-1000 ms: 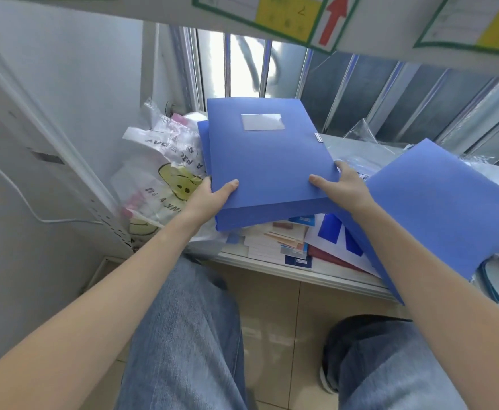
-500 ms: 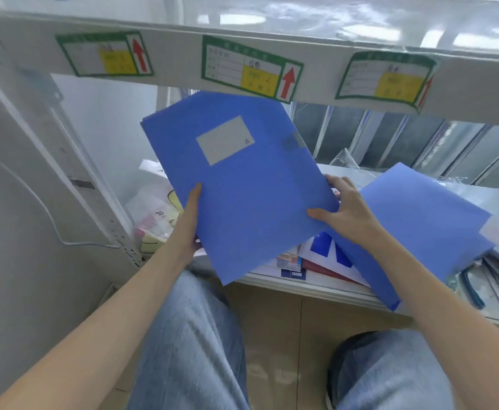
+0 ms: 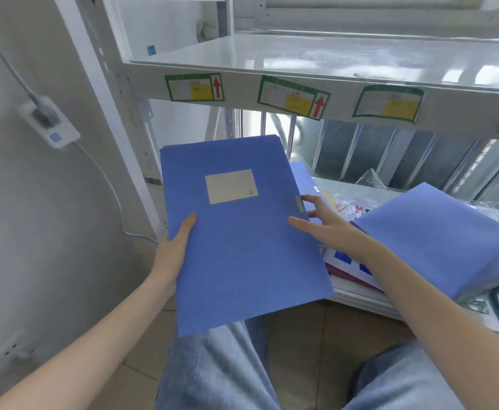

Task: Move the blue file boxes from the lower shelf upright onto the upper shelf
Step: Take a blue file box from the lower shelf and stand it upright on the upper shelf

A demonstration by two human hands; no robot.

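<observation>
A blue file box (image 3: 242, 238) with a pale label is held off the lower shelf, its face turned toward me, in front of the shelf's left end. My left hand (image 3: 173, 251) grips its left edge, thumb on the front. My right hand (image 3: 320, 224) touches its right edge with spread fingers, near the clasp. A second blue file box (image 3: 303, 180) peeks out behind it. Another blue file box (image 3: 437, 238) lies tilted on the lower shelf (image 3: 357, 300) at the right. The upper shelf (image 3: 301, 59) above is white and glossy.
Green and yellow labels with red arrows (image 3: 294, 97) line the upper shelf's front edge. Papers and plastic bags (image 3: 352, 202) lie on the lower shelf. A shelf upright (image 3: 118, 93) stands at the left, with a wall socket and cable (image 3: 48, 122) beside it. My knees in jeans are below.
The held box came out of the lower shelf, toward me and leftward, and now stands straight. My view rose, so the upper shelf's top surface shows. My right hand's fingers have spread.
</observation>
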